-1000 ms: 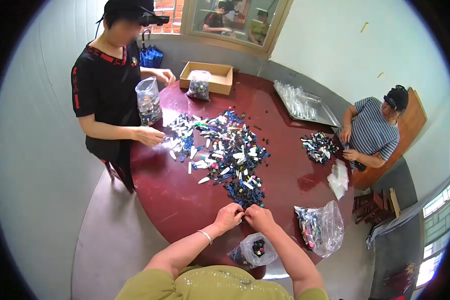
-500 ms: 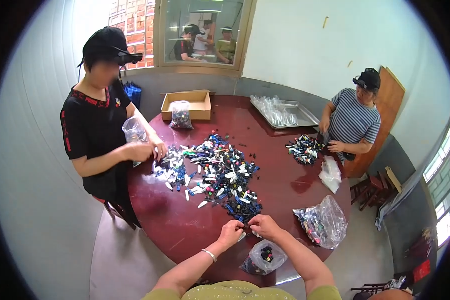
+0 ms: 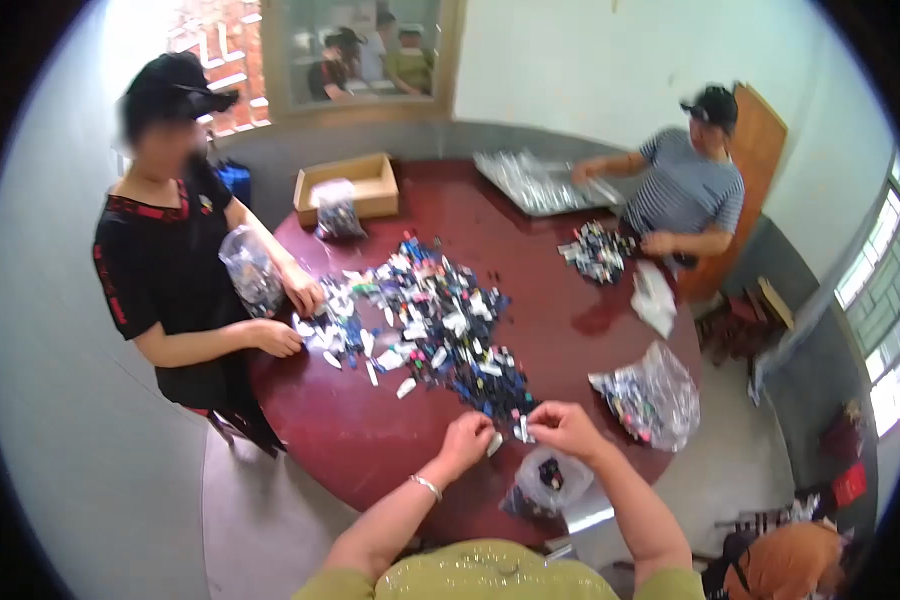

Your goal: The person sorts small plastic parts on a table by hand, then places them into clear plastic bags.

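My left hand (image 3: pixel 467 441) is closed, with a small white elongated plastic piece (image 3: pixel 495 444) at its fingertips. My right hand (image 3: pixel 567 432) pinches at another white piece (image 3: pixel 523 430), its shape blurred. Both hands are over the near part of the table, a short gap between them. Just beyond them lies the near end of a long heap of small plastic pieces (image 3: pixel 450 320), mostly black, blue and white. An open clear bag (image 3: pixel 553 484) with dark pieces in it stands below my right hand.
The round dark red table (image 3: pixel 370 450) carries a filled clear bag (image 3: pixel 655 400) at right, a flat stack of bags (image 3: pixel 654 300), a metal tray of bags (image 3: pixel 545 185) and a cardboard box (image 3: pixel 375 190). Co-workers at left (image 3: pixel 170 260) and far right (image 3: pixel 685 180) handle pieces and bags.
My hands have moved apart, the right one going rightward. The left co-worker's hands have separated, and the far-right co-worker now reaches to the tray. My view has shifted.
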`<state>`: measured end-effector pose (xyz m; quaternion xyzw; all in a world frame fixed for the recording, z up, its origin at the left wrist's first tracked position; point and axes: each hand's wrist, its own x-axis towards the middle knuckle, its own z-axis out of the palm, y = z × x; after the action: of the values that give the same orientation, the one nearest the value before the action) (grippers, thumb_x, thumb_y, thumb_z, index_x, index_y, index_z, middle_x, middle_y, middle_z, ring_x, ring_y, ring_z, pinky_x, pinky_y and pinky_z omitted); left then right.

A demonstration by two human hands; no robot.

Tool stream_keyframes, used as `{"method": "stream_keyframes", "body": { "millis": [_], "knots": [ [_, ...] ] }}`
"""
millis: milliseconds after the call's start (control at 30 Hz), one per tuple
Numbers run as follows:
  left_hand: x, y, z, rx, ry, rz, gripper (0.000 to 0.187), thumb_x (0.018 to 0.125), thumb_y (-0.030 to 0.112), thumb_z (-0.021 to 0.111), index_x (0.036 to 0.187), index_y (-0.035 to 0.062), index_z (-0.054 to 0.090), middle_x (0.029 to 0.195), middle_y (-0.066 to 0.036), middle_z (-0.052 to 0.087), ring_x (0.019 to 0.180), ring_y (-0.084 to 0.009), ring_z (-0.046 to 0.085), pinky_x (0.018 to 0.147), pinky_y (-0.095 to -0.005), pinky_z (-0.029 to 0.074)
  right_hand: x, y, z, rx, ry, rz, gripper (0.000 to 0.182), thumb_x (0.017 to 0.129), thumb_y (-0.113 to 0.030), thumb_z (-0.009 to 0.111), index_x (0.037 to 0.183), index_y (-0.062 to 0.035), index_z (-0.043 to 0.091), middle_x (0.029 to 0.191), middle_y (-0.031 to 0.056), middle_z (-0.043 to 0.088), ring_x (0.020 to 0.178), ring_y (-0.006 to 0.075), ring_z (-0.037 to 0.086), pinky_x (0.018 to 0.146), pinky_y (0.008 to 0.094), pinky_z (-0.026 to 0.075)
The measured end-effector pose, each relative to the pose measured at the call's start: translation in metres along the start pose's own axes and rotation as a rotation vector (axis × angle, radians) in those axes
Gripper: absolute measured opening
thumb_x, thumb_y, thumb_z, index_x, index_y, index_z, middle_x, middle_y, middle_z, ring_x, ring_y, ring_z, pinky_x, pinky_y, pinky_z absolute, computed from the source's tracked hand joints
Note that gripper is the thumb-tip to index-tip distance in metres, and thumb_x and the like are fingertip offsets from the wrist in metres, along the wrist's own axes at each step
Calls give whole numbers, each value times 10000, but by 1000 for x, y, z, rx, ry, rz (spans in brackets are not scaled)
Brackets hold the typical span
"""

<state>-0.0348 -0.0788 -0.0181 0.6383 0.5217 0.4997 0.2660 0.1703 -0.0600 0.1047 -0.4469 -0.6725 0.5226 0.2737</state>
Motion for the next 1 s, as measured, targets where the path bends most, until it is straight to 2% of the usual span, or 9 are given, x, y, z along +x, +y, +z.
{"method": "stream_keyframes", "body": {
  "millis": [100,267,367,500,533,667,867,967,1000],
  "knots": [
    [1,4,-3,-11,-16,20,66,800,87,654,813,23,642,837,-161,647,786,-337,637,713,-400,516,-34,-12,-11,-162,-13,-46,180,794,-64,745,957,-11,691,847,8,685,775,67,615,682,238,512],
    [-2,4,-1,-53,-57,-176,151,800,115,720,913,27,673,838,-110,673,687,-182,660,653,-310,540,-56,22,-29,-241,423,32,239,816,-162,739,994,-11,689,934,82,683,787,122,637,723,269,519],
    [-9,15,-3,-135,-79,-290,158,817,111,725,938,24,672,841,-77,677,692,-127,644,660,-281,535,-69,81,-31,-364,561,28,211,838,-115,715,1020,-14,679,865,8,658,754,81,587,673,246,486],
    [-25,37,-2,-263,-110,-306,152,843,93,713,973,29,667,844,-40,674,716,-87,622,670,-253,524,-95,99,-16,-3,537,300,352,969,-301,578,1152,-10,653,1000,70,676,913,122,608,815,276,484],
    [-26,47,-2,-270,-136,-340,142,856,62,701,987,27,659,854,-2,671,744,-65,615,688,-241,518,-100,96,-12,68,517,290,464,1011,-390,474,1252,-13,597,1114,97,645,1032,155,580,924,310,449],
    [-36,49,23,-663,-167,-477,92,913,31,637,1001,7,629,904,-21,676,798,-80,627,724,-224,516,-107,137,25,252,632,218,479,1035,-357,405,1324,11,511,1262,119,566,1152,197,538,1008,327,410],
    [-43,74,21,-851,-208,-613,107,917,52,650,1013,11,627,926,-18,665,824,-61,605,733,-223,509,-96,121,75,426,719,-13,446,1045,-287,405,1349,34,459,1326,123,515,1209,208,502,1059,343,377],
    [-32,85,7,-844,-178,-567,113,920,41,640,1027,10,622,929,-19,664,817,-64,603,733,-224,509,-79,112,87,984,687,-36,429,1037,-268,423,1353,21,457,1323,115,517,1214,199,499,1064,345,377],
    [-28,92,-1,-780,-224,-530,123,920,39,638,1037,5,617,936,-23,664,819,-69,604,733,-224,510,-79,105,89,625,579,-223,440,1042,-293,413,1359,11,448,1315,105,524,1209,194,502,1063,348,381]
  ]
}}
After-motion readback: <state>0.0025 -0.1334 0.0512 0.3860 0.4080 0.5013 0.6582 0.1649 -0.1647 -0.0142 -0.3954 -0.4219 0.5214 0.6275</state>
